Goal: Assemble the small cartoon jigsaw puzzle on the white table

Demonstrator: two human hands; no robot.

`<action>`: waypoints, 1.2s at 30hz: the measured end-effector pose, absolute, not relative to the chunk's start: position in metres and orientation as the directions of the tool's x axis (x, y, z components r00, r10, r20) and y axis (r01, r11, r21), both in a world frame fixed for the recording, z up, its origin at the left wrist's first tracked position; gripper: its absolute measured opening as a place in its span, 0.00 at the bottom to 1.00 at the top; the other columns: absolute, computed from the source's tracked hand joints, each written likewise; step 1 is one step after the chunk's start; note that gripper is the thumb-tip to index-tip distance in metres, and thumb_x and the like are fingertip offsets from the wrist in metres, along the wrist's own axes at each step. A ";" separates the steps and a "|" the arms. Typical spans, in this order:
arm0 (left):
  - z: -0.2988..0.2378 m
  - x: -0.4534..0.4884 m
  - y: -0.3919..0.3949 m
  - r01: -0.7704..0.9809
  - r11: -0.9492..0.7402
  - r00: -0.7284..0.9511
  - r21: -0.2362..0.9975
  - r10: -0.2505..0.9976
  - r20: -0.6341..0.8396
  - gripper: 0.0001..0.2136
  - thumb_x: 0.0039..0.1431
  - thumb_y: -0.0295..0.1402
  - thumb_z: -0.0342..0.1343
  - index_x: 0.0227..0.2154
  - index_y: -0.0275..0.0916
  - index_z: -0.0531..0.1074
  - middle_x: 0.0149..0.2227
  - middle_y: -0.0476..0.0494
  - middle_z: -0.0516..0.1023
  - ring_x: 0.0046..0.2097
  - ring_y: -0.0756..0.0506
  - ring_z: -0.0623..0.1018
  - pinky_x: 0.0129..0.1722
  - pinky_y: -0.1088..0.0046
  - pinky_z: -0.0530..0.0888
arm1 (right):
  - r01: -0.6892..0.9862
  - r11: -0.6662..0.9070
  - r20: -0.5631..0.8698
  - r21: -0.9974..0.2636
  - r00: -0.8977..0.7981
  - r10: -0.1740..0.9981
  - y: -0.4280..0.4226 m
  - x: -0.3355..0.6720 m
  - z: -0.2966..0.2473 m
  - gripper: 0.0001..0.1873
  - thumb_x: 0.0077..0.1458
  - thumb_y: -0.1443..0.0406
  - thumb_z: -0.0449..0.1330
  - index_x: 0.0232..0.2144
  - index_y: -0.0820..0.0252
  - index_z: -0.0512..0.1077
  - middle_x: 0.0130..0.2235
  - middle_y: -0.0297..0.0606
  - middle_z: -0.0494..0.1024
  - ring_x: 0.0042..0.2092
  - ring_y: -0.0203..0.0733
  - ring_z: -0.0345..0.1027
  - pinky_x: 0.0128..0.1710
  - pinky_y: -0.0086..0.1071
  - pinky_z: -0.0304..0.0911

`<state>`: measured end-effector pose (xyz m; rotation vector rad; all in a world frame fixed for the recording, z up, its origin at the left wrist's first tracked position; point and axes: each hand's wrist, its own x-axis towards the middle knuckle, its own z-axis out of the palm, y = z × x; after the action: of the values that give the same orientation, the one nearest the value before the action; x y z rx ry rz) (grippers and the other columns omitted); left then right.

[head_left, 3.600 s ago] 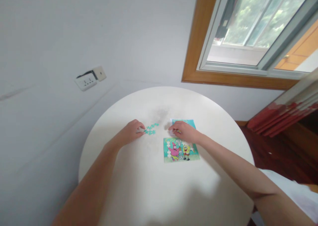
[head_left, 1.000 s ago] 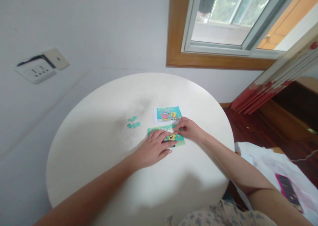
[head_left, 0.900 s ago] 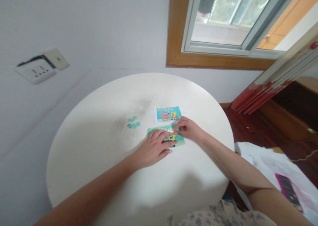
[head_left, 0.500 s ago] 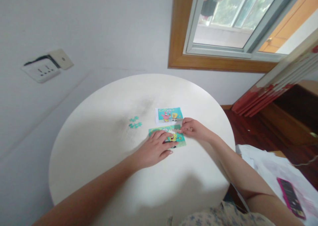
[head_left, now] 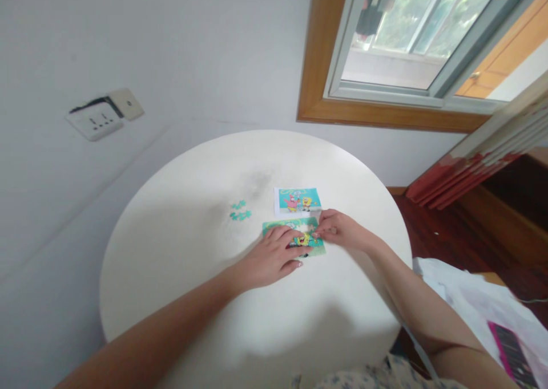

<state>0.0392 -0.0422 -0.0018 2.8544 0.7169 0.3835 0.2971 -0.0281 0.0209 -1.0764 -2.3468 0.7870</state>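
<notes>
A pale wall [head_left: 205, 41] and a wood-framed window [head_left: 398, 41] back the scene in the head view, and here's the round white desk [head_left: 171, 258], filling the middle. On it, the left hand [head_left: 274, 258] lies palm down across the puzzle [head_left: 303, 239], grip spread and pinching nothing; that looks like a brace, weight over the board so it won't slide. And just right of it, the right hand [head_left: 345, 230] comes in at the puzzle's right side, fingertips drawn close together and touching down there. Is a piece between them? Too small to tell, so I can't call that grip. A pale gap shows in the puzzle, between the two grips and slightly ahead.

Just beyond the grips sits the card [head_left: 298, 198] with the matching picture, probably put there to be read at a glance. Ahead and left of the left grip, loose pieces [head_left: 247, 214] lie in a small cluster, apart from the board, perhaps to stay out from under the wrists.

Now the edges! The far rim is well beyond both grips, the right forearm crosses the right rim, and the widest room for moving is left of the left grip, with only the pieces to dodge.
</notes>
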 end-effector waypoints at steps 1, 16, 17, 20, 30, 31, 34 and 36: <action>-0.002 0.039 -0.042 0.440 -0.868 0.849 0.230 0.485 0.209 0.17 0.64 0.40 0.51 0.56 0.51 0.67 0.56 0.43 0.66 0.58 0.38 0.62 0.59 0.55 0.60 | 0.545 0.535 0.142 -0.646 -0.602 0.786 -0.028 0.297 0.021 0.15 0.59 0.59 0.58 0.30 0.61 0.80 0.31 0.40 0.72 0.34 0.38 0.65 0.33 0.30 0.61; 0.026 0.001 -0.009 0.561 -0.788 0.673 0.254 0.613 0.413 0.10 0.65 0.34 0.49 0.42 0.46 0.76 0.45 0.44 0.74 0.50 0.42 0.68 0.51 0.61 0.65 | 0.569 0.612 0.259 -0.550 -0.580 0.772 -0.014 0.276 0.029 0.09 0.59 0.67 0.55 0.33 0.58 0.77 0.34 0.41 0.77 0.40 0.43 0.68 0.43 0.36 0.62; 0.027 -0.009 0.000 0.596 -0.762 0.626 0.255 0.639 0.447 0.10 0.65 0.33 0.48 0.39 0.44 0.76 0.42 0.43 0.74 0.48 0.42 0.69 0.49 0.62 0.65 | 0.550 0.640 0.261 -0.537 -0.614 0.745 -0.011 0.268 0.031 0.09 0.59 0.67 0.56 0.36 0.58 0.77 0.36 0.41 0.78 0.42 0.43 0.68 0.45 0.37 0.62; 0.024 -0.041 0.029 0.673 -0.686 0.481 0.276 0.689 0.542 0.12 0.66 0.33 0.46 0.35 0.40 0.75 0.36 0.43 0.76 0.42 0.43 0.71 0.46 0.63 0.66 | 0.492 0.713 0.236 -0.499 -0.715 0.658 0.004 0.235 0.033 0.10 0.58 0.69 0.57 0.40 0.59 0.77 0.39 0.42 0.78 0.45 0.44 0.69 0.50 0.39 0.60; 0.000 -0.084 0.062 0.746 -0.471 0.073 0.471 0.761 0.645 0.14 0.65 0.33 0.44 0.30 0.39 0.75 0.32 0.45 0.78 0.38 0.45 0.74 0.44 0.66 0.68 | 0.724 0.624 0.139 -0.295 -0.613 0.778 0.043 0.110 0.018 0.14 0.57 0.62 0.59 0.44 0.59 0.77 0.41 0.44 0.76 0.46 0.45 0.67 0.50 0.37 0.59; -0.001 -0.084 0.062 0.746 -0.470 0.073 0.472 0.762 0.643 0.14 0.65 0.32 0.44 0.30 0.39 0.75 0.32 0.45 0.78 0.38 0.45 0.74 0.44 0.66 0.68 | 0.755 0.598 0.117 -0.269 -0.591 0.798 0.043 0.105 0.018 0.14 0.56 0.61 0.59 0.44 0.58 0.77 0.41 0.44 0.75 0.46 0.46 0.66 0.49 0.37 0.60; 0.000 -0.083 0.061 0.744 -0.471 0.073 0.475 0.763 0.642 0.14 0.65 0.32 0.44 0.31 0.39 0.75 0.32 0.45 0.78 0.38 0.45 0.74 0.44 0.66 0.68 | 0.801 0.551 0.074 -0.234 -0.550 0.832 0.041 0.095 0.019 0.14 0.55 0.61 0.59 0.42 0.56 0.77 0.42 0.45 0.74 0.46 0.48 0.66 0.47 0.37 0.60; 0.001 -0.083 0.061 0.738 -0.475 0.074 0.478 0.762 0.643 0.14 0.65 0.32 0.44 0.31 0.39 0.75 0.33 0.45 0.78 0.38 0.45 0.74 0.44 0.66 0.68 | 0.801 0.539 0.069 -0.260 -0.541 0.838 0.041 0.092 0.020 0.13 0.54 0.63 0.59 0.41 0.57 0.78 0.42 0.46 0.74 0.46 0.49 0.66 0.46 0.37 0.60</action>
<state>-0.0830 0.0614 0.0011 2.2825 1.5951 1.3963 0.0917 0.0410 0.0200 -1.3951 -2.5891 0.2937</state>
